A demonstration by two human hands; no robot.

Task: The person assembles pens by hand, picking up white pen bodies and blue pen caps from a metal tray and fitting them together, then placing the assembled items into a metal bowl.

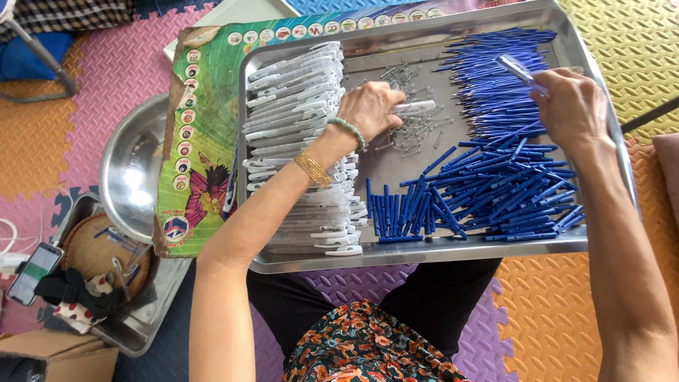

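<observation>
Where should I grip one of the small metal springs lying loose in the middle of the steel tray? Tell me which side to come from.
Pinch a small metal spring across its coils at mid-length, coming straight down from above. The springs lie flat and scattered on the steel tray, hemmed in by the white pen barrels and blue pen parts, so side access is probably poor. The left hand hovers there.

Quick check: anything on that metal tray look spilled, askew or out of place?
Mostly orderly. The lower blue pen barrels lie crisscrossed, unlike the aligned upper bundle, and small springs are scattered loosely mid-tray.
</observation>
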